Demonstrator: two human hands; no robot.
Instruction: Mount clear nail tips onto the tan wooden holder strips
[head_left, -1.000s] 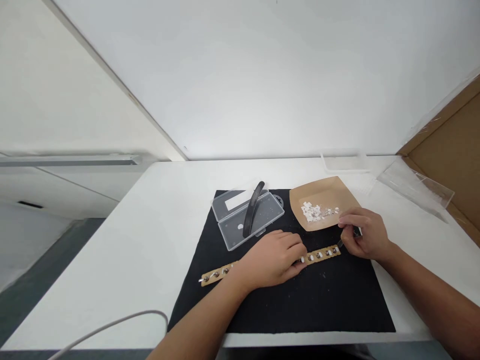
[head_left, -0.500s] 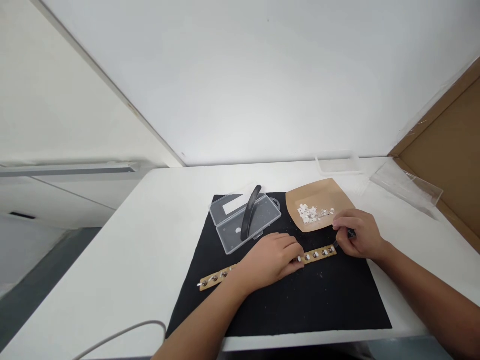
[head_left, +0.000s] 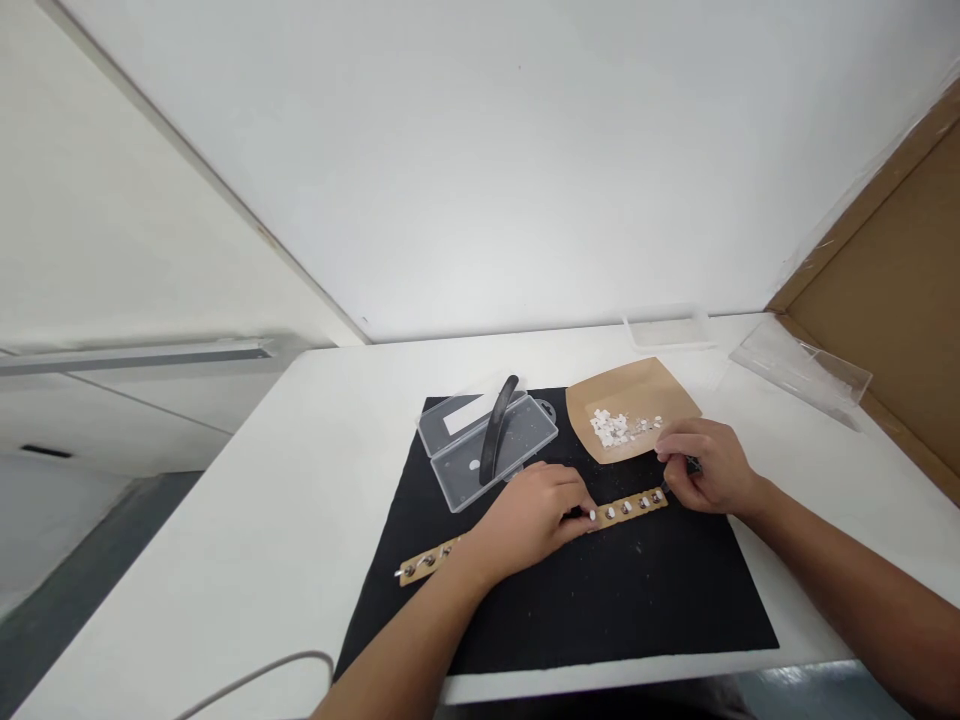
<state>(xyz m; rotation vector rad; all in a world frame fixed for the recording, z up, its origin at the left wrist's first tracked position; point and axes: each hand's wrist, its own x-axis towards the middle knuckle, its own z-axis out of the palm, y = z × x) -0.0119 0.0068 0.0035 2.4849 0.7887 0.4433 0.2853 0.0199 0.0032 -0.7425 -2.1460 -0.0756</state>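
A long tan strip (head_left: 628,506) with a row of small round studs lies across a black mat (head_left: 600,600). My left hand (head_left: 529,515) rests palm down on the middle of the strip, fingers curled over it. My right hand (head_left: 701,465) is pinched closed on a small dark tool (head_left: 679,475) whose tip touches the strip's right end. Just behind my right hand sits a brown paper tray (head_left: 637,395) with several small white bits (head_left: 611,428) in it.
A clear plastic case (head_left: 461,465) lies open on the mat's far left corner with a curved black bar (head_left: 496,428) across it. Clear plastic pieces (head_left: 799,370) lie at the table's far right beside a cardboard panel (head_left: 892,300). A grey cable (head_left: 255,680) curls at the near left edge.
Both hands stay where they were on the strip; my left fingers have pulled back slightly, baring one more stud. The view has shifted a little.
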